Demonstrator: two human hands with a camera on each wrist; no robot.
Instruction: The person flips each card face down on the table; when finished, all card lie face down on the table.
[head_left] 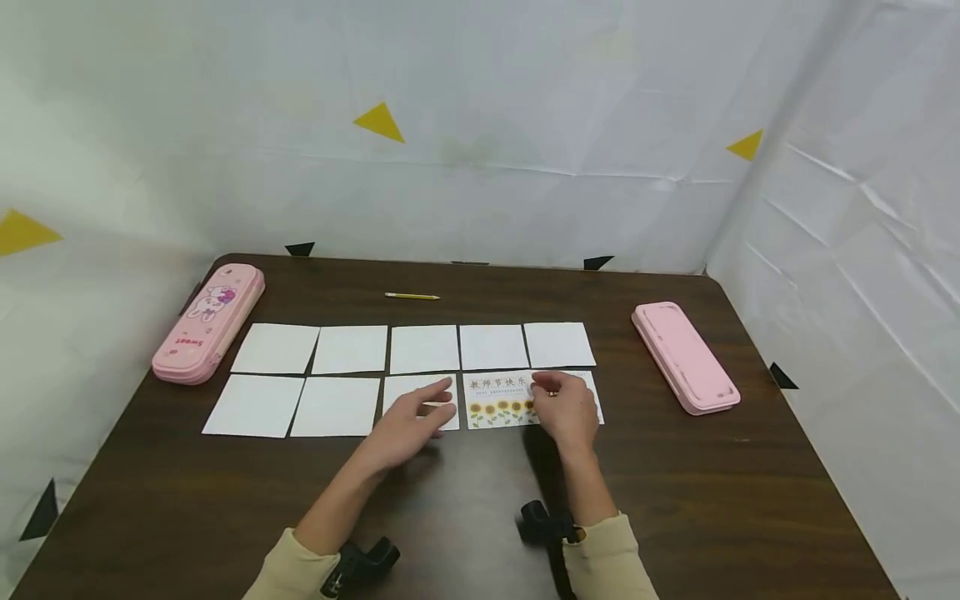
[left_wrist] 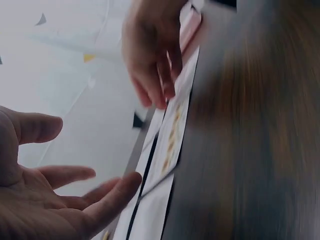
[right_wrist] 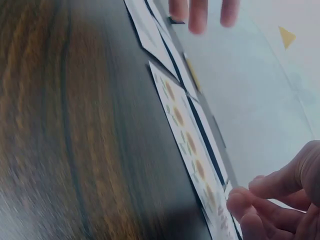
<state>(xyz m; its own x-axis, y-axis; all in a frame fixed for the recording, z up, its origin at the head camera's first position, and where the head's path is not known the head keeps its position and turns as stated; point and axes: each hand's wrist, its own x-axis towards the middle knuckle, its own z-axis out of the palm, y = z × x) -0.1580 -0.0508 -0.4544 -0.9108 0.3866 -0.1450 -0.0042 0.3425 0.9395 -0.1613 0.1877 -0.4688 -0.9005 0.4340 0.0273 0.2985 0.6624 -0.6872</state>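
Observation:
A card printed with sunflowers and Chinese characters (head_left: 495,410) lies face up at the right end of the front row. My right hand (head_left: 568,410) is over its right part, fingers loosely bent and thumb near the fingertips, with nothing seen between them. To the left, my left hand (head_left: 411,423) hovers above a blank white card (head_left: 397,388) and partly covers it. Its fingers are spread and relaxed, with thumb and fingers well apart in the left wrist view. More blank cards (head_left: 335,407) continue the front row leftward, and a back row of white cards (head_left: 423,348) lies behind.
A pink pencil case with a cartoon rabbit (head_left: 208,321) stands at the table's left edge. Another pink case (head_left: 686,358) lies on the right. Behind the cards is a yellow pencil (head_left: 412,296). White sheeting (head_left: 480,200) encloses the dark wooden table (head_left: 465,517).

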